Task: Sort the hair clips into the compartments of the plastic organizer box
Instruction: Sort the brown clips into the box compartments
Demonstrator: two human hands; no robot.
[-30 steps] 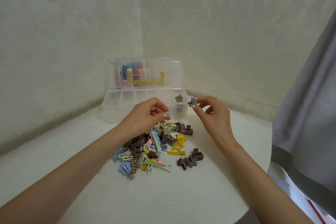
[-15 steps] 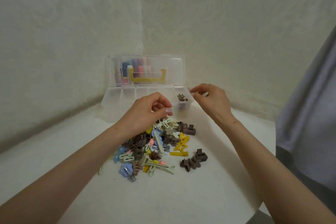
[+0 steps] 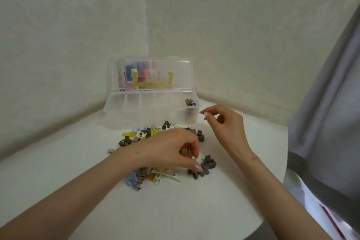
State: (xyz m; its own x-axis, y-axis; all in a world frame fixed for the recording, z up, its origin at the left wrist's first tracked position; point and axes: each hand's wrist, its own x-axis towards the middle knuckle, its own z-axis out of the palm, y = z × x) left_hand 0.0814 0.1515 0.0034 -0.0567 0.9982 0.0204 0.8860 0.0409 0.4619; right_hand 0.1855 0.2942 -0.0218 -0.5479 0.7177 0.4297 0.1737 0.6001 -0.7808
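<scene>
The left hand point(image 3: 171, 150) reaches its fingertips down onto the brown flower-shaped clips point(image 3: 198, 172) beside the mixed hair clip pile point(image 3: 153, 134), thumb and finger closing but not yet pinching one. The right hand point(image 3: 224, 124) hovers loosely curled and empty near the organizer box point(image 3: 124, 112), whose rightmost compartment holds brown clips point(image 3: 189, 101). Recommended: isolate one brown clip, pinch firmly, then deposit it there.

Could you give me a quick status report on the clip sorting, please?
Right hand empty, beside box. Left hand pinching into clip pile. Brown clips in rightmost compartment. Nothing blocking.
</scene>
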